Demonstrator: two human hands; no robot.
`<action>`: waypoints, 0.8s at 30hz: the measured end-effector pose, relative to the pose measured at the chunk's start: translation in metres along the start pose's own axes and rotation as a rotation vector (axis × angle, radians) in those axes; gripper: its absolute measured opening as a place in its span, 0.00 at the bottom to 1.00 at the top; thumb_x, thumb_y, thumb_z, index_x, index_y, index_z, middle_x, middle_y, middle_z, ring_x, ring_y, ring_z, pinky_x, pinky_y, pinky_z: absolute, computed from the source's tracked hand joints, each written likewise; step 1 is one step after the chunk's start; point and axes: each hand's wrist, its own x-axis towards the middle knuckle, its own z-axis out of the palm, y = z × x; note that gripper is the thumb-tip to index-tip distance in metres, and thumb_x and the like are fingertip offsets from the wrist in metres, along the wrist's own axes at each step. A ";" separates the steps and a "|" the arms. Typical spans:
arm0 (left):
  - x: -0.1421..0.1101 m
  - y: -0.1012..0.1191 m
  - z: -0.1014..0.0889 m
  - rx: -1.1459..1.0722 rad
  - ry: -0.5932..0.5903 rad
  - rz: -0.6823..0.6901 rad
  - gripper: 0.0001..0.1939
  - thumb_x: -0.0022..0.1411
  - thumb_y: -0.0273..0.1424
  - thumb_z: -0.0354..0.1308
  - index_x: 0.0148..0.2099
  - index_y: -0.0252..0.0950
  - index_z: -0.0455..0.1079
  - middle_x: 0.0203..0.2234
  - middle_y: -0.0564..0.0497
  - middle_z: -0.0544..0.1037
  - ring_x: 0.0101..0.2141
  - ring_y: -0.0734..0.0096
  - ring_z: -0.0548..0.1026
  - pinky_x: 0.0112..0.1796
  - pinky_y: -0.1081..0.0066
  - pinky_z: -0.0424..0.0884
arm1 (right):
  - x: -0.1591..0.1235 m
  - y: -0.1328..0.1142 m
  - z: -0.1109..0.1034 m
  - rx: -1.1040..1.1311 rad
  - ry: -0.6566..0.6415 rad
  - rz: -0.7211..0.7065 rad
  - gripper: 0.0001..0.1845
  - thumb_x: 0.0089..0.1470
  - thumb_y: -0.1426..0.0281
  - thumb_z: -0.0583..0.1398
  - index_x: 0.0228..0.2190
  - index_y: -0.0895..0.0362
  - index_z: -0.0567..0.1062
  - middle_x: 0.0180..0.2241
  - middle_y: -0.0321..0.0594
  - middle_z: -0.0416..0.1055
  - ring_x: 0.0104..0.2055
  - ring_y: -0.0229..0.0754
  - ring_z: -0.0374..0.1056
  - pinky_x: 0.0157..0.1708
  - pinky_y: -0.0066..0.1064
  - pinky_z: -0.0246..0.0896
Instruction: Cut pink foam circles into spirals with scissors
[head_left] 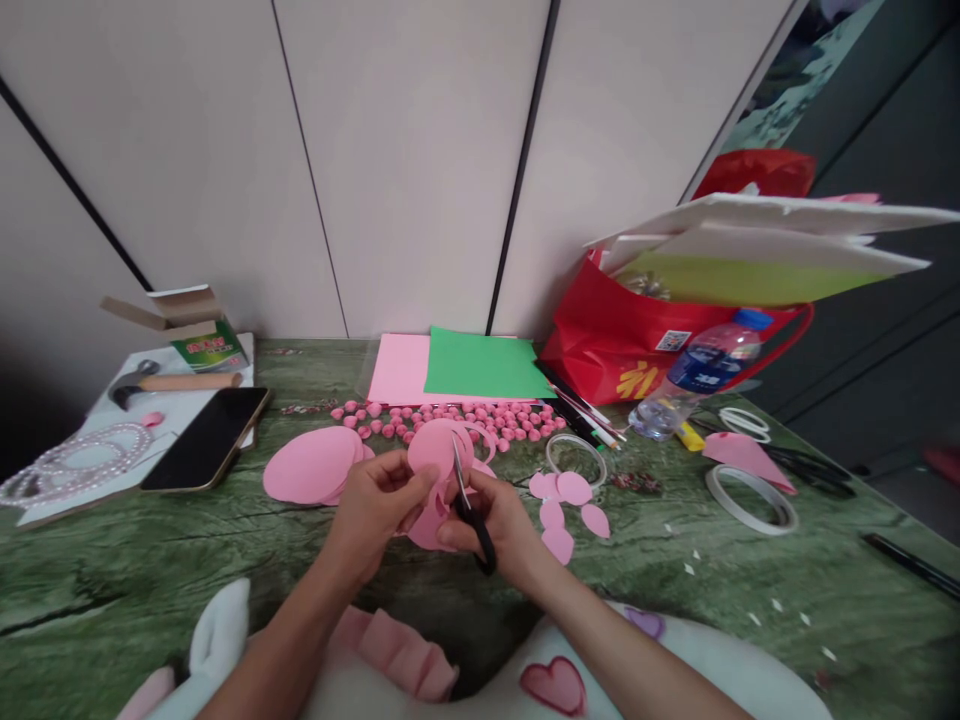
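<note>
One pale cushion [720,665] bearing a pink heart [555,687] is cut off below. Over the table [187,545], the left hand [381,502] has its grip pinching a pink paper disc [428,447]; the right hand [499,520] has its grip around one pair of scissors [469,512], handles partly hidden. Beyond, pink coils [534,435] crowd past counting; one green sheet [487,362] overlaps a pink one. One red bag [589,335] holds white boards [787,232].

Hands [386,505], pink paper circle [429,446], scissors [475,533], green table [187,545]

Matt paper circle [430,447], metal-bladed scissors [463,498].
</note>
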 end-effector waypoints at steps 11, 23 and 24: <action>0.000 0.003 0.000 -0.056 0.076 0.016 0.08 0.46 0.29 0.57 0.22 0.32 0.62 0.10 0.61 0.57 0.12 0.86 0.52 0.14 0.81 0.46 | -0.002 -0.006 0.002 -0.033 0.033 0.031 0.20 0.27 0.68 0.67 0.23 0.59 0.64 0.13 0.26 0.59 0.13 0.28 0.54 0.11 0.19 0.48; 0.000 0.009 0.001 -0.179 0.081 0.036 0.10 0.48 0.30 0.57 0.22 0.33 0.59 0.10 0.61 0.60 0.11 0.85 0.54 0.13 0.80 0.49 | -0.001 -0.003 0.003 -0.053 0.035 0.040 0.19 0.28 0.67 0.67 0.23 0.59 0.64 0.12 0.28 0.62 0.11 0.29 0.55 0.09 0.19 0.48; 0.000 0.009 0.002 -0.200 0.060 0.030 0.09 0.49 0.31 0.56 0.22 0.34 0.59 0.11 0.60 0.62 0.11 0.84 0.56 0.13 0.80 0.50 | -0.002 -0.003 0.003 -0.064 0.037 0.044 0.20 0.27 0.67 0.67 0.22 0.59 0.63 0.12 0.27 0.61 0.11 0.29 0.55 0.09 0.19 0.48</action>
